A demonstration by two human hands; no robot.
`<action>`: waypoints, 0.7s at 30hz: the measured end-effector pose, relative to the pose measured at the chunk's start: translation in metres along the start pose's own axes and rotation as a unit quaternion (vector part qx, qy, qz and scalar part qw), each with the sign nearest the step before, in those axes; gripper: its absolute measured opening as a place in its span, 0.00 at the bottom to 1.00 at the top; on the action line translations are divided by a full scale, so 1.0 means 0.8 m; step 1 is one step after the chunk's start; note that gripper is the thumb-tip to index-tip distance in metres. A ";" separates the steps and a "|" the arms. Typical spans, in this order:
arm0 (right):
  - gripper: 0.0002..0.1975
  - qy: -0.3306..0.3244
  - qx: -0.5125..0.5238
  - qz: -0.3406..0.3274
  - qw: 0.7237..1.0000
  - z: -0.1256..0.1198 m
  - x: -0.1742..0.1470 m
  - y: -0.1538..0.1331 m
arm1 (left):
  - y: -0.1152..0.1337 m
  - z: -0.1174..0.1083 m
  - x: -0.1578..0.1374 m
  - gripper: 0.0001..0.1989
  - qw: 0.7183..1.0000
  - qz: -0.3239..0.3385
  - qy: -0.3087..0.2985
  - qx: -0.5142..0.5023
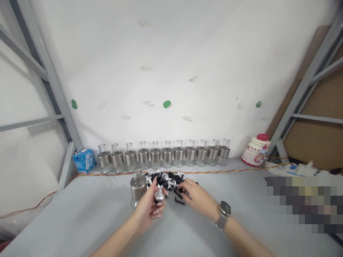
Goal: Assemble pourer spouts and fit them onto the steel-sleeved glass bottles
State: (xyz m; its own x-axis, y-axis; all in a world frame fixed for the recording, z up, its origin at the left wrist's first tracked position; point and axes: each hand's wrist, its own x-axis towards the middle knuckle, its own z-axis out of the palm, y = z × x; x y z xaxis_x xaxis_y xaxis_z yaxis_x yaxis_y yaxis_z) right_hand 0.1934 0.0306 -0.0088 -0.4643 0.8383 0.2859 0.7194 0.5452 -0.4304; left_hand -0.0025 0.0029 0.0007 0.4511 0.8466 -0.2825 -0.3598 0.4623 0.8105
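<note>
My left hand (pixel 151 205) is closed around a silver bottle stopper (pixel 159 194), its metal top upright between thumb and fingers. Just behind that hand stands one glass bottle with a metal sleeve (pixel 138 189), partly covered by my fingers. A heap of black and silver stopper parts (pixel 170 180) lies beyond both hands. At the heap's right edge my right hand (pixel 197 196), with a watch on its wrist, has its fingertips pinched together at the black pieces. What they grip is mostly hidden. Beside them lies a loose black bent piece (pixel 179 201).
A row of several sleeved glass bottles (pixel 167 155) stands along the wall. A blue carton (pixel 84 160) is at the left, a cake-shaped jar (pixel 255 151) at the right. A twisted red-yellow wire (pixel 227 170) crosses the grey table (pixel 214 239). Metal posts (pixel 57 89) flank it.
</note>
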 end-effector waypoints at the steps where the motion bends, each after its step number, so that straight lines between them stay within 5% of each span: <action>1: 0.09 -0.003 0.005 0.003 1.000 -0.001 0.000 0.001 | -0.001 0.000 0.001 0.25 1.000 0.000 0.010 0.012; 12: 0.05 0.028 -0.072 0.039 0.996 0.038 0.001 -0.020 | -0.006 0.001 0.007 0.27 0.996 0.037 0.051 0.060; 17: 0.03 0.030 0.052 0.048 0.997 0.035 0.002 -0.008 | -0.004 0.007 0.002 0.25 0.995 0.051 0.055 0.067; 21: 0.05 0.027 0.221 0.123 0.967 0.023 0.008 -0.001 | -0.004 0.013 -0.003 0.18 0.985 0.096 0.099 0.107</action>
State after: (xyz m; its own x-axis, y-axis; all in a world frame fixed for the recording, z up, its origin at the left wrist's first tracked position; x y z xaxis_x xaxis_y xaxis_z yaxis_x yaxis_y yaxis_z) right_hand 0.1801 0.0359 -0.0225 -0.2708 0.9480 0.1673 0.5084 0.2884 -0.8114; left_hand 0.0060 -0.0034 0.0044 0.2161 0.9577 -0.1901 -0.2327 0.2396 0.9426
